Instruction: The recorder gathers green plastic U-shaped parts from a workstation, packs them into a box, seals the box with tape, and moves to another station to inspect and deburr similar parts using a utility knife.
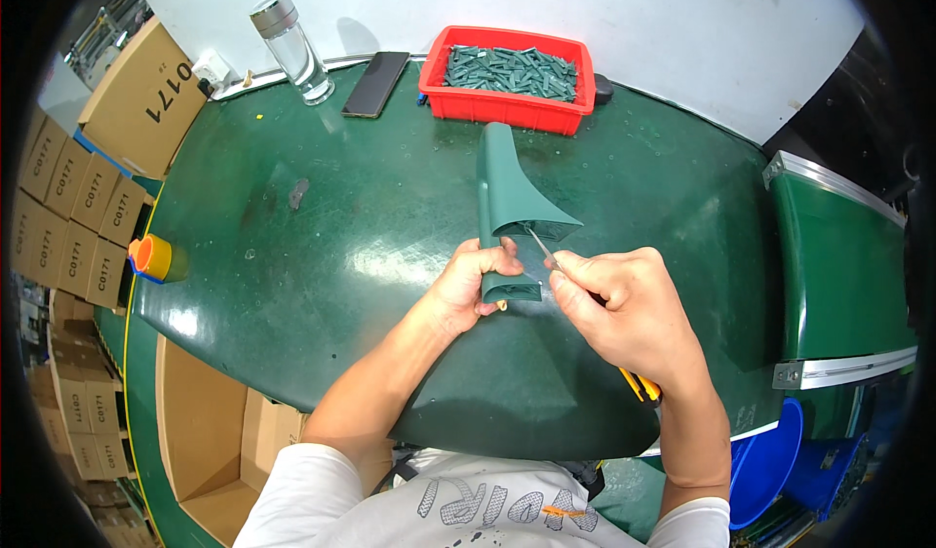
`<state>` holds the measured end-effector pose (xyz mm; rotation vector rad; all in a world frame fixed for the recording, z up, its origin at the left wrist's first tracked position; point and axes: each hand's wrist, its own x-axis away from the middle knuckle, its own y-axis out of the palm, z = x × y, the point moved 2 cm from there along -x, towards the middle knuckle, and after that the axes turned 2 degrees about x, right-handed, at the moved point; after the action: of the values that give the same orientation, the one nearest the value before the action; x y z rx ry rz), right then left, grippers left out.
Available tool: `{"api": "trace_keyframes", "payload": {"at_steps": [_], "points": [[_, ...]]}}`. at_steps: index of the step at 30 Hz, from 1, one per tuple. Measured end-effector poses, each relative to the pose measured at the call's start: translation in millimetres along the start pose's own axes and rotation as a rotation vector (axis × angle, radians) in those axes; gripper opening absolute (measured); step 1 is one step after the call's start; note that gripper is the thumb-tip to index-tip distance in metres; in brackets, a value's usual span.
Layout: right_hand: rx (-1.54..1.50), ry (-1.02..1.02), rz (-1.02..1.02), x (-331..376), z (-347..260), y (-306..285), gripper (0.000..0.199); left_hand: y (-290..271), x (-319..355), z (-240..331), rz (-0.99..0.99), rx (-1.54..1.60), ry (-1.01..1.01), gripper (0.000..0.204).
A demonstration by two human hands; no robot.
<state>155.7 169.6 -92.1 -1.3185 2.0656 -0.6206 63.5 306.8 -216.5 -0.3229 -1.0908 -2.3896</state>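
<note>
While the L hand grasps the green hollow part near its lower end, the R hand pinches a thin pointed metal tool betw. thumb & fingers, its tip at the mouth of the part's flared section. The part is over the middle of the bench, on the near side of the red tray w/ small green pieces. Main risk, imo, is a slip: if the tip skids off the rim, e.g. b/c of too much push or a bad angle, it could nick the L thumb, bare & just below. Excess force could also gouge the part's smooth face, & a loose L grip might let it twist under the tip. Hard to make out: whether the tip is inside the mouth or only on its edge, & what's in there, as the interior is dark. Most L fingers are hidden behind the part. A yellow-and-black handle shows below the R hand, prob. the same tool's other end, but the hand covers any join, so can't say. A dark obj. behind the tray is partly hidden; cartons at far L are cut off by the fisheye rim.
</note>
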Motion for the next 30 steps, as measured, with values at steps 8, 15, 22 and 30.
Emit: {"api": "trace_keyframes", "payload": {"at_steps": [8, 15, 22, 30], "points": [[-0.189, 0.069, 0.045, 12, 11, -11, 0.014, -4, -1, 1, -0.036, 0.130, 0.011, 0.013], [-0.613, 0.421, 0.338, 23, 98, 21, 0.022, -16, -8, 0, -0.100, 0.371, -0.079, 0.014], [-0.643, 0.459, 0.410, 32, 132, 42, 0.025, -23, -9, -1, -0.158, 0.419, -0.066, 0.020], [-0.633, 0.418, 0.407, 34, 139, 46, 0.024, -27, -12, -2, -0.266, 0.464, -0.064, 0.022]]}}
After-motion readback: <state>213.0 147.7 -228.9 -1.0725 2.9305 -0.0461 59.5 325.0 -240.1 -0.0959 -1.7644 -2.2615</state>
